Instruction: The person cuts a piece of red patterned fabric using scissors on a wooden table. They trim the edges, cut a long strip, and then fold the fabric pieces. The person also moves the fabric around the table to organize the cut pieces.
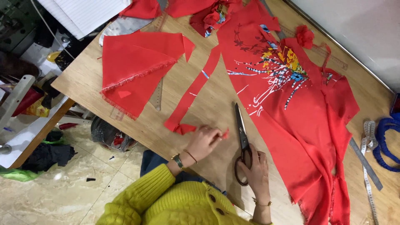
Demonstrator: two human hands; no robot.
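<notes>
My right hand (pixel 257 173) rests on the dark handles of a pair of large scissors (pixel 241 129), which lie flat on the wooden table (pixel 208 104), blades pointing away from me. My left hand (pixel 204 141) pinches a small red fabric scrap (pixel 225 133) just left of the blades. A long red fabric strip (pixel 193 89) runs from near my left hand toward the far side. To the right of the scissors spreads a big red cloth (pixel 308 125) with a multicoloured print (pixel 283 66).
Folded red fabric pieces (pixel 133 66) lie at the table's far left over a clear ruler (pixel 156 98). A metal ruler (pixel 366 164), a white measuring tape (pixel 368 137) and a blue cord (pixel 385 141) sit at the right edge. Tiled floor and clutter lie to the left.
</notes>
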